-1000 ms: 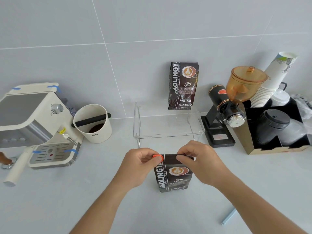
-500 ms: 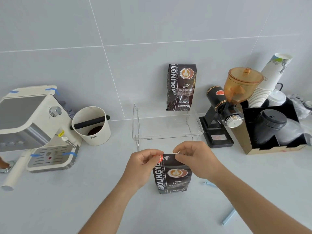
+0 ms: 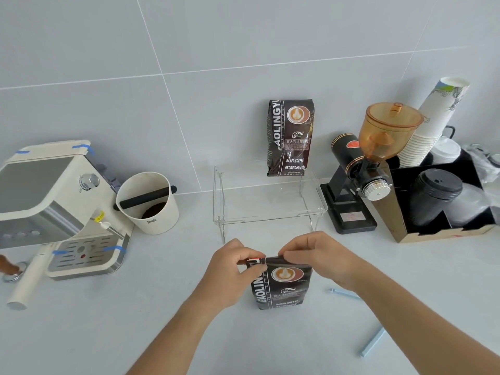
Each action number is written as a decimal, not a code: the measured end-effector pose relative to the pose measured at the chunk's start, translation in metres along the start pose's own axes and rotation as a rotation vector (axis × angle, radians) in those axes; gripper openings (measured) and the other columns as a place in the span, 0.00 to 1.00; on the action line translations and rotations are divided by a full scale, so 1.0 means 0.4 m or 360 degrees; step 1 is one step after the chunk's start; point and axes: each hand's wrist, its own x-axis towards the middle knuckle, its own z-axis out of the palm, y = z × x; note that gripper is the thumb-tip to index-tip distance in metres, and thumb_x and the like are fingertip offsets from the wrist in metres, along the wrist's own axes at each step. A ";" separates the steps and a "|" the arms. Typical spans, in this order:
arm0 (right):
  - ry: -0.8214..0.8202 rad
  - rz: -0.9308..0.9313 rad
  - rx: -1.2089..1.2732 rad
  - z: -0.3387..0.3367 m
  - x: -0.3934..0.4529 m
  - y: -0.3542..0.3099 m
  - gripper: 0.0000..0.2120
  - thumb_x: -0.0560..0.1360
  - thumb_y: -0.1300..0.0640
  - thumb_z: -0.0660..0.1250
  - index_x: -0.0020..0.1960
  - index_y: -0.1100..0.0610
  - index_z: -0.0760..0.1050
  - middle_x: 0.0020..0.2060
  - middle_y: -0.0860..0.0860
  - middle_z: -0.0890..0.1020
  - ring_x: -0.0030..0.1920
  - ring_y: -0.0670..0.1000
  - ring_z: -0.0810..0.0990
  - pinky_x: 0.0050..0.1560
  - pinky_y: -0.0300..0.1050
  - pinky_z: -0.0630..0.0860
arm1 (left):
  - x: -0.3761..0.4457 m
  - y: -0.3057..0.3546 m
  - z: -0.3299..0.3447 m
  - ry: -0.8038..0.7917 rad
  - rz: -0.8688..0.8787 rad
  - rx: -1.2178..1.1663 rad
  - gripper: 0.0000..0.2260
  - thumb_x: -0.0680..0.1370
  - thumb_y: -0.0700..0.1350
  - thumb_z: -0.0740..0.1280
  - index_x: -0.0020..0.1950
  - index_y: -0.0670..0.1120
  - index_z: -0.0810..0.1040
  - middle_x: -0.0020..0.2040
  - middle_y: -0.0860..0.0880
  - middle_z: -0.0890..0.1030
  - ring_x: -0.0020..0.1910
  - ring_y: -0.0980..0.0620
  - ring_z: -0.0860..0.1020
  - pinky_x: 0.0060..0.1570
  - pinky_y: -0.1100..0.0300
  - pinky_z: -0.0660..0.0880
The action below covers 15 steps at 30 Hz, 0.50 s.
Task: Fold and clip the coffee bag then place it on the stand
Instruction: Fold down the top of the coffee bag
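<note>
A dark brown coffee bag (image 3: 281, 288) stands upright on the counter in front of me, its top folded down. My left hand (image 3: 230, 272) pinches the folded top at its left corner, where a small red clip (image 3: 253, 260) shows between the fingers. My right hand (image 3: 316, 255) grips the folded top from the right. Behind the bag stands a clear acrylic stand (image 3: 267, 209). A second coffee bag (image 3: 290, 136) stands upright on the back of the stand, against the wall.
An espresso machine (image 3: 54, 207) and a white knock box (image 3: 147, 203) are at the left. A coffee grinder (image 3: 368, 169), stacked paper cups (image 3: 430, 123) and a black organiser (image 3: 443, 212) with lids are at the right. Two light blue clip sticks (image 3: 346, 293) (image 3: 373, 342) lie on the counter.
The view has tilted slightly, so things sit lower in frame. My left fingers have closed further over the red clip, which shows less. Both hands stay on the bag's folded top.
</note>
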 end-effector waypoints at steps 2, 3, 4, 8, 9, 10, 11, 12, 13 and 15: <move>-0.0040 -0.0096 -0.0220 -0.007 -0.008 0.009 0.07 0.70 0.60 0.74 0.44 0.49 0.86 0.40 0.47 0.88 0.40 0.44 0.84 0.38 0.33 0.76 | 0.002 -0.007 0.002 0.0005 0.0023 0.0042 0.07 0.72 0.41 0.74 0.45 0.53 0.85 0.41 0.49 0.77 0.43 0.57 0.78 0.48 0.64 0.75; -0.0012 -0.0177 -0.0387 -0.010 -0.012 0.016 0.09 0.70 0.60 0.74 0.45 0.47 0.85 0.42 0.43 0.88 0.41 0.42 0.84 0.39 0.31 0.77 | 0.003 -0.010 0.002 0.0005 0.0023 0.0047 0.07 0.72 0.42 0.74 0.45 0.54 0.85 0.41 0.49 0.76 0.42 0.56 0.78 0.47 0.64 0.75; 0.0054 -0.0270 -0.0543 -0.010 -0.016 0.023 0.09 0.70 0.59 0.75 0.47 0.46 0.85 0.42 0.39 0.86 0.42 0.39 0.83 0.39 0.28 0.75 | 0.005 -0.015 0.001 0.0001 0.0020 0.0051 0.07 0.72 0.42 0.74 0.45 0.54 0.85 0.41 0.49 0.76 0.42 0.56 0.77 0.46 0.63 0.74; 0.0368 -0.0562 -0.0675 -0.016 -0.038 0.051 0.07 0.71 0.56 0.76 0.48 0.48 0.86 0.38 0.31 0.84 0.41 0.34 0.82 0.37 0.24 0.71 | 0.013 -0.029 -0.008 -0.0038 0.0023 0.0009 0.05 0.73 0.42 0.74 0.45 0.52 0.86 0.41 0.53 0.77 0.44 0.52 0.78 0.47 0.60 0.74; 0.0391 -0.0623 -0.0675 -0.021 -0.044 0.061 0.06 0.71 0.57 0.76 0.47 0.49 0.87 0.37 0.33 0.85 0.38 0.34 0.82 0.37 0.24 0.71 | 0.016 -0.031 -0.006 -0.0067 0.0041 -0.0002 0.05 0.73 0.42 0.74 0.44 0.52 0.86 0.42 0.53 0.79 0.43 0.53 0.79 0.47 0.59 0.75; 0.0393 -0.0696 -0.0689 -0.022 -0.048 0.064 0.06 0.71 0.58 0.76 0.47 0.51 0.87 0.37 0.36 0.87 0.35 0.34 0.81 0.36 0.23 0.70 | 0.017 -0.033 -0.009 -0.0094 0.0061 -0.0011 0.06 0.73 0.42 0.74 0.43 0.53 0.86 0.42 0.53 0.80 0.43 0.54 0.80 0.47 0.59 0.75; 0.0392 -0.0768 -0.0705 -0.021 -0.051 0.069 0.05 0.72 0.60 0.75 0.47 0.53 0.87 0.38 0.41 0.88 0.32 0.33 0.80 0.35 0.23 0.69 | 0.016 -0.035 -0.010 -0.0119 0.0074 -0.0019 0.07 0.73 0.42 0.74 0.42 0.55 0.85 0.42 0.55 0.82 0.43 0.55 0.80 0.46 0.60 0.76; 0.0403 -0.0824 -0.0710 -0.019 -0.054 0.073 0.05 0.72 0.61 0.75 0.47 0.56 0.87 0.39 0.45 0.88 0.29 0.32 0.78 0.33 0.22 0.68 | 0.015 -0.035 -0.010 -0.0135 0.0077 -0.0027 0.08 0.73 0.42 0.73 0.41 0.56 0.84 0.42 0.56 0.83 0.43 0.56 0.81 0.45 0.61 0.76; 0.0424 -0.0860 -0.0701 -0.018 -0.055 0.076 0.05 0.72 0.63 0.75 0.47 0.57 0.87 0.39 0.47 0.89 0.27 0.31 0.77 0.32 0.21 0.68 | 0.014 -0.036 -0.008 -0.0134 0.0074 -0.0035 0.08 0.73 0.42 0.73 0.41 0.57 0.84 0.42 0.57 0.84 0.43 0.56 0.81 0.44 0.63 0.76; 0.0465 -0.0850 -0.0653 -0.017 -0.053 0.078 0.05 0.71 0.64 0.75 0.46 0.58 0.87 0.38 0.45 0.88 0.27 0.31 0.77 0.31 0.21 0.67 | 0.014 -0.038 -0.006 -0.0108 0.0068 -0.0046 0.08 0.73 0.42 0.74 0.41 0.57 0.85 0.42 0.58 0.85 0.42 0.57 0.82 0.43 0.67 0.75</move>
